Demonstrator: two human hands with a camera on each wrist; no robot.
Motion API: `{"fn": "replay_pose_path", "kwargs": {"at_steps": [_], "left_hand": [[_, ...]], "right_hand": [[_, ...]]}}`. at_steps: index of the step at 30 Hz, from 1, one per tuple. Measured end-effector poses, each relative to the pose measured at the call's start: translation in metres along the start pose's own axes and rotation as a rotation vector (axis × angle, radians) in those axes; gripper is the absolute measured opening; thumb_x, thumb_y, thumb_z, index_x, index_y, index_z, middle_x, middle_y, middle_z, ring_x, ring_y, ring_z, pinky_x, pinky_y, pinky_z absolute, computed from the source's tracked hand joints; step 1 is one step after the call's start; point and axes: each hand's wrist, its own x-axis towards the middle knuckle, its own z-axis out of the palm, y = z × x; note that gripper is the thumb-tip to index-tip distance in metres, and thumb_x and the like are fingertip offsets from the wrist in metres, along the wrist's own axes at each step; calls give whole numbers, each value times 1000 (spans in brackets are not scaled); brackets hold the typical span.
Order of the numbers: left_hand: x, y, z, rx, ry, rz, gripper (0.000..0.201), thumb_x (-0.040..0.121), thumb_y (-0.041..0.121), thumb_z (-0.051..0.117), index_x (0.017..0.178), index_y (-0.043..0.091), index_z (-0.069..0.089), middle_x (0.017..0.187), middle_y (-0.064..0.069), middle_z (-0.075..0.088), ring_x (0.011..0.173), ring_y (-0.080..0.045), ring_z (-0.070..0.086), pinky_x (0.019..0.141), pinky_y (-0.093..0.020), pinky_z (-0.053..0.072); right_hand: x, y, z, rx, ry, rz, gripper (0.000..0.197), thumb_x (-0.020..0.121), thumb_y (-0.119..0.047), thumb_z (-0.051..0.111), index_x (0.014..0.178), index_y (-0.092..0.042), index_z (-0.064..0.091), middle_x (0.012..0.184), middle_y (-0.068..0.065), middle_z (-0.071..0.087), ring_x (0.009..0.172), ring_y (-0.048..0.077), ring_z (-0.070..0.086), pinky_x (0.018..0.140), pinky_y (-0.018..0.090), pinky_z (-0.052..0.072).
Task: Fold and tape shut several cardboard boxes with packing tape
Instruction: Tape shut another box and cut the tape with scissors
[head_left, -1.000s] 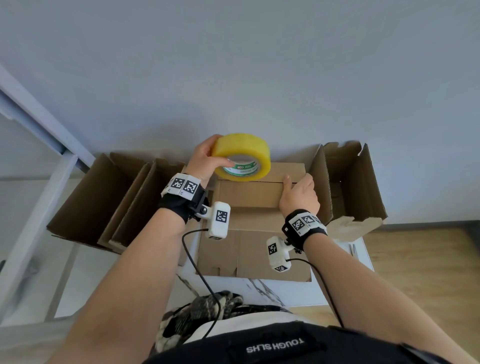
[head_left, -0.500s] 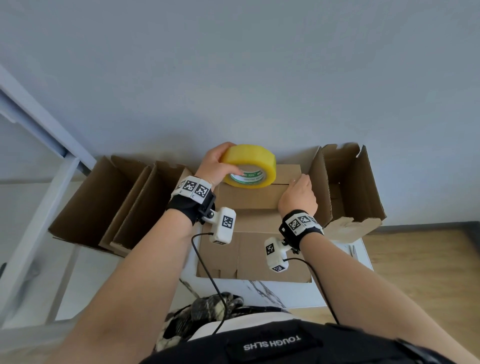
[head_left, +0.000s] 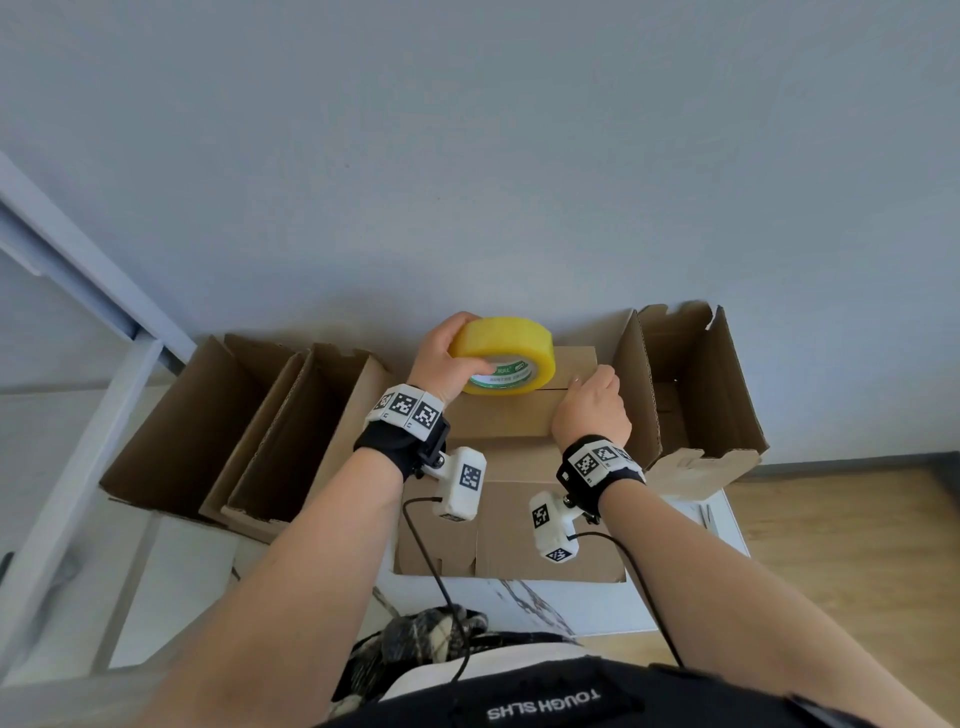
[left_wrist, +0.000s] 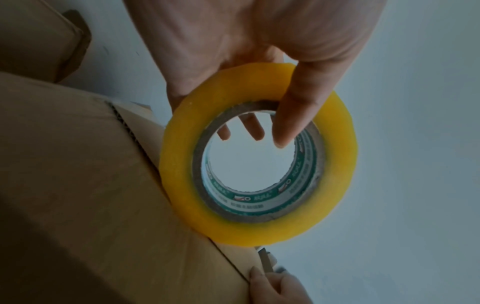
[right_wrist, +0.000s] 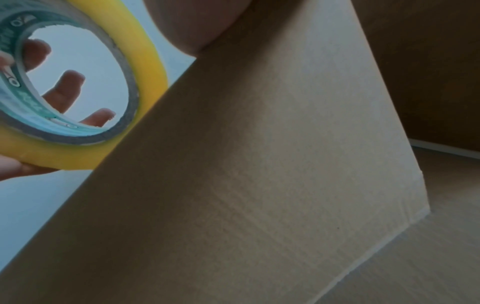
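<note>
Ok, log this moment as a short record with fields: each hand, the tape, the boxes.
left hand: grips the tape roll, thumb inside the core
right hand: rests on the closed box, holds nothing
tape roll: yellow, tilted over the box top
closed box: centre, flaps folded shut
open boxes: one right, more left

The boxes (head_left: 509, 415) are made of matt brown corrugated cardboard, its fluting shown at cut edges. The tape roll (head_left: 503, 348) is of glossy, translucent yellow plastic on a printed paper core. A smooth, white, marble-veined table (head_left: 545, 608) is seen.
</note>
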Motion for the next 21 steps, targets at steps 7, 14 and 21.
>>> {"fn": "replay_pose_path", "kwargs": {"at_steps": [7, 14, 21], "left_hand": [[-4, -10, 10, 79, 72, 82, 55, 69, 18, 74, 117, 20, 48, 122, -8, 53, 111, -24, 55, 91, -31, 49], [-6, -14, 26, 275, 234, 123, 58, 77, 1, 75, 112, 1, 30, 120, -9, 28, 114, -34, 44, 99, -48, 44], [-15, -19, 29, 75, 347, 24, 61, 70, 11, 85, 103, 12, 34, 113, -9, 37, 107, -25, 43, 93, -36, 42]], "right_hand": [[-2, 0, 0, 21, 11, -7, 33, 105, -29, 37, 128, -5, 41, 127, 11, 53, 109, 34, 58, 82, 42, 45], [-3, -2, -1, 5, 11, -19, 34, 105, -28, 37, 128, -4, 40, 127, 12, 52, 110, 33, 57, 81, 42, 45], [-4, -3, -2, 0, 16, -16, 34, 105, -29, 37, 129, -4, 40, 128, 12, 52, 111, 33, 57, 80, 40, 45]]}}
